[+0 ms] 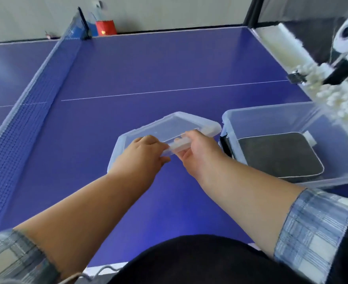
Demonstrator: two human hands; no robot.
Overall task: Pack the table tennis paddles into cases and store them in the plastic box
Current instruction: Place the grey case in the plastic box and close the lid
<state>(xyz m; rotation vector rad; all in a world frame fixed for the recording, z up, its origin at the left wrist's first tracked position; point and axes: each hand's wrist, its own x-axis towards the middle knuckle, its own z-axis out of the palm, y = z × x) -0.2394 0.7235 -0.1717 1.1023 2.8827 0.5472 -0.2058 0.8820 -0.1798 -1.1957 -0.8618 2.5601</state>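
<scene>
Both hands' grip, left hand [143, 153] and right hand [197, 149], closed on clear plastic lid [169, 128] | step: closing clear plastic box [271, 117], dark paddle case [279, 154] inside | next: lid to be aligned over rim.

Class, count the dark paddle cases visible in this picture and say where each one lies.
1. A dark paddle case lies flat in the clear plastic box at right. Another could sit hidden beneath it; none shows elsewhere on the table.

The worktop [158, 64] is deep purple-blue with thin white lines, and the net [15, 144] is blue mesh with a white edge. The lid [169, 128] between the fingers [154, 140] is see-through frosty plastic, same as the box [271, 117] just right of them. The case [279, 154] inside is dark grey with pale edging. Sleeves [312, 232] are blue-white plaid.
</scene>
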